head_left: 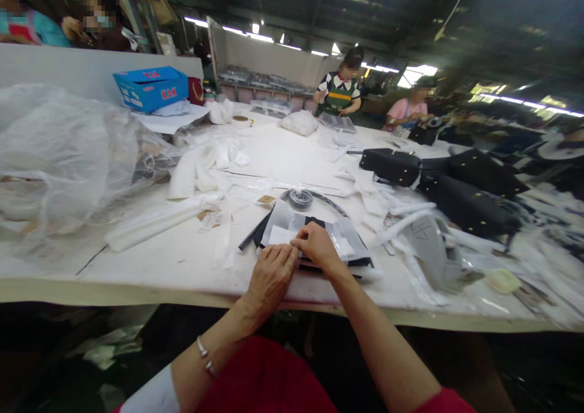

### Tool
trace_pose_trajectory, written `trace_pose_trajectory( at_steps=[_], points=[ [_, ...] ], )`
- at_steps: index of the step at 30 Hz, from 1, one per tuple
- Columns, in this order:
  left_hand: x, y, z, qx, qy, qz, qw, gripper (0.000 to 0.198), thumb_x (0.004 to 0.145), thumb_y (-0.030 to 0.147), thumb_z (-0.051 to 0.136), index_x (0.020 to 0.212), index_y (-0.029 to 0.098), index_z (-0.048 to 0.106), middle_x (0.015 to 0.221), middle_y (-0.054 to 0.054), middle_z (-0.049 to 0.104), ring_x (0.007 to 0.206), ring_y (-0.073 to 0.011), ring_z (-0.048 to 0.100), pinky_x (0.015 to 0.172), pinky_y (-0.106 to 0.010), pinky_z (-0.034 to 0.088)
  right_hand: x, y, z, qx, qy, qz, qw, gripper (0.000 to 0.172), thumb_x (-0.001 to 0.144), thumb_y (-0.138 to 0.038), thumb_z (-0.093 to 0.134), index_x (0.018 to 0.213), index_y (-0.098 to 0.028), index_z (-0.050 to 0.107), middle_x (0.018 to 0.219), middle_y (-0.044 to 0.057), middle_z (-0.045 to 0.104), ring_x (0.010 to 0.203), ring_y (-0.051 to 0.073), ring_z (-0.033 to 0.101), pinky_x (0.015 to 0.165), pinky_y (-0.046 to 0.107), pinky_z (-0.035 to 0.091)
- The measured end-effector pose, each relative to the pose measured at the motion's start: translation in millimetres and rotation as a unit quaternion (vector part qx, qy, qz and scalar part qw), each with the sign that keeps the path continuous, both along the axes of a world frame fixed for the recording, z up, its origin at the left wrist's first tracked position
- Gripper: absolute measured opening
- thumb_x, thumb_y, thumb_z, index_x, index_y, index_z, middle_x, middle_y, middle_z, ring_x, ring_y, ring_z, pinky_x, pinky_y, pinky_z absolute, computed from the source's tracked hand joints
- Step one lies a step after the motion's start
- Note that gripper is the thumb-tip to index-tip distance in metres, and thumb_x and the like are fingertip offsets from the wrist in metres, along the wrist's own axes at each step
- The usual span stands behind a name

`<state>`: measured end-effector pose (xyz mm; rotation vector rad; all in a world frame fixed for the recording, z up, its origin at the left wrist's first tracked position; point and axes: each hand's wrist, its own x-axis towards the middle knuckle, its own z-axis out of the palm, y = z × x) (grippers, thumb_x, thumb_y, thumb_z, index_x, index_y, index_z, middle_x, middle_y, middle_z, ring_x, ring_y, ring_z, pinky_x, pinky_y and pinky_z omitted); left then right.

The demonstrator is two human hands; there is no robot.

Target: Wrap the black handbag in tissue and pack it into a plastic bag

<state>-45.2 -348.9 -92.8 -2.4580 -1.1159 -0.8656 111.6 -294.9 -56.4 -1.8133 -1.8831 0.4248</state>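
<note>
In front of me on the table lies a flat black item, probably a bag, partly covered by a translucent white sheet (341, 230). A dark curved strap (331, 201) arches behind it, beside a dark coiled ring (300, 199). My left hand (272, 274) rests on the near left edge of the covering, fingers stretched and lying together. My right hand (316, 246) is closed in a pinch close to the left fingertips, over the sheet's near edge. What its fingertips hold is too small to make out.
A big clear plastic heap (68, 151) and rolled white foam (159, 218) lie left. Black bags (465, 185) and a grey tape dispenser (429, 249) stand right. A blue box (151, 89) and a tape roll (240, 121) sit farther back. Co-workers (340, 93) stand across the table.
</note>
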Motion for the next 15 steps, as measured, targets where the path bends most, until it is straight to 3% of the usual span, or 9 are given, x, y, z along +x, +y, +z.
trace_pose_trajectory(
  at_steps=[5, 9, 12, 15],
  points=[
    [3, -5, 5.7, -0.005, 0.037, 0.036, 0.999, 0.028, 0.094, 0.011, 0.046, 0.120, 0.015, 0.056, 0.111, -0.009, 0.066, 0.104, -0.0218, 0.060, 0.093, -0.040, 0.042, -6, 4, 5.0, 0.000, -0.009, -0.033, 0.999, 0.011, 0.071, -0.023, 0.073, 0.064, -0.018, 0.066, 0.080, 0.003, 0.064, 0.072, 0.015, 0.058, 0.067, 0.027, 0.043],
    [3, -8, 6.0, -0.015, 0.052, 0.045, 0.998, 0.032, 0.093, 0.010, 0.048, 0.123, 0.016, 0.056, 0.115, -0.009, 0.065, 0.107, -0.0221, 0.059, 0.096, -0.041, 0.041, 15, -11, 16.3, 0.044, 0.179, -0.012, 0.983, 0.012, 0.074, -0.031, 0.066, 0.072, -0.019, 0.067, 0.079, 0.002, 0.066, 0.075, 0.018, 0.060, 0.064, 0.028, 0.050],
    [2, -9, 4.8, -0.004, 0.045, 0.038, 0.998, 0.034, 0.091, 0.007, 0.047, 0.122, 0.015, 0.057, 0.118, -0.010, 0.065, 0.109, -0.0231, 0.059, 0.097, -0.041, 0.040, 69, -38, 31.7, 0.117, 0.288, -0.072, 0.948, 0.028, 0.075, -0.045, 0.065, 0.081, -0.018, 0.068, 0.080, 0.003, 0.067, 0.073, 0.019, 0.061, 0.061, 0.029, 0.053],
    [0, -8, 3.0, 0.017, 0.034, 0.030, 0.999, 0.037, 0.089, 0.004, 0.044, 0.120, 0.014, 0.060, 0.118, -0.012, 0.066, 0.109, -0.0251, 0.060, 0.097, -0.043, 0.039, 153, -77, 48.9, 0.185, 0.273, -0.189, 0.925, 0.038, 0.071, -0.053, 0.067, 0.084, -0.017, 0.068, 0.076, 0.003, 0.067, 0.069, 0.018, 0.060, 0.065, 0.032, 0.054]
  ],
)
